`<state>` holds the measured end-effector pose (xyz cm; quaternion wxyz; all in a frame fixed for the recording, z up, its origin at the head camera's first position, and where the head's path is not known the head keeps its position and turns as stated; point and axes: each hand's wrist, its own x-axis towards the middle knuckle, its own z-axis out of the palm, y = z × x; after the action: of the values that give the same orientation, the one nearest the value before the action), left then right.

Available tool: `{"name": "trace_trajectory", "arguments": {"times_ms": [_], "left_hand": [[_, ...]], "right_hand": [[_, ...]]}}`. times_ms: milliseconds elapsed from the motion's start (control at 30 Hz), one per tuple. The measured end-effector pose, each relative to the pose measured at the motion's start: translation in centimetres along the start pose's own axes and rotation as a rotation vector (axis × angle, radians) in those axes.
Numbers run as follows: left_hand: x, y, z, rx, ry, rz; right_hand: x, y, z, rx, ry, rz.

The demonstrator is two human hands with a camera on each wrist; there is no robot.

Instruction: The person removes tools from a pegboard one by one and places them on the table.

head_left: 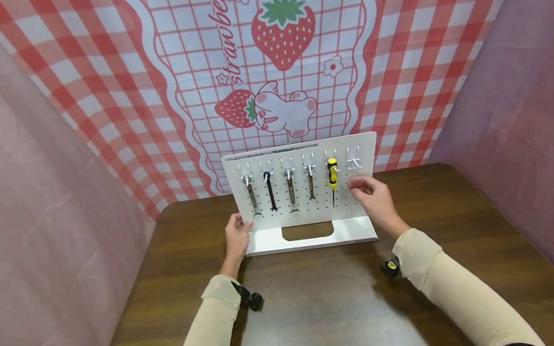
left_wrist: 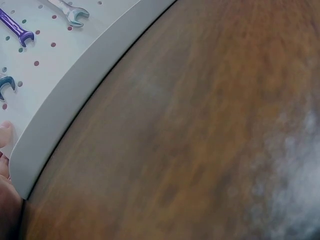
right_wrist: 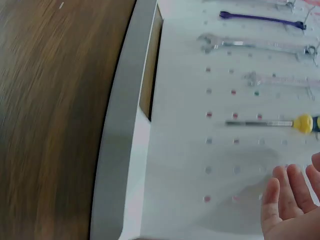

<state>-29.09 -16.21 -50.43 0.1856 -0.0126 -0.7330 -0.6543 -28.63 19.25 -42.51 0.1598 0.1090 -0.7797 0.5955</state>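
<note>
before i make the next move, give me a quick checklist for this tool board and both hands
1. Left hand holding the pegboard by its left edge: ok.
2. Right hand free of tools: ok, none seen in it.
3. Right fingers clear of the board: cannot tell, they are close to its surface.
4. Screwdriver hung up: ok, handle up, shaft down.
5. Dark wrench and three silver wrenches hung up: ok.
6. Rightmost hook carrying a tool: not ok, it is bare.
</note>
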Motion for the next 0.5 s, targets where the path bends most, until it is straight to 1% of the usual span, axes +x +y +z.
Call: {"name": "trace_trajectory", "arguments": {"times_ms": [100, 167, 300, 400, 500], "left_hand": [[0.1, -0.1, 0.0, -0.013, -0.005, 0.001], [0.1, -0.2, 0.0, -0.012, -0.004, 0.012], [0.7, -2.0, 0.2, -0.021, 0.015, 0.006], [1.2, -3.6, 0.4, -0.034, 0.035, -0.001], [0.8, -2.3, 0.3, -0.026, 0.030, 0.001]], "right_hand": [[0.2, -0.2, 0.8, 0.057, -0.037, -0.004], [0.6, 0.4, 1.3, 0.094, -0.051, 0.006], [1.1, 1.1, 2.1, 0.132, -0.051, 0.024], [1.3, 1.2, 2.4, 0.128, -0.049, 0.068], [1.4, 1.1, 2.7, 0.118, -0.069, 0.118]]}}
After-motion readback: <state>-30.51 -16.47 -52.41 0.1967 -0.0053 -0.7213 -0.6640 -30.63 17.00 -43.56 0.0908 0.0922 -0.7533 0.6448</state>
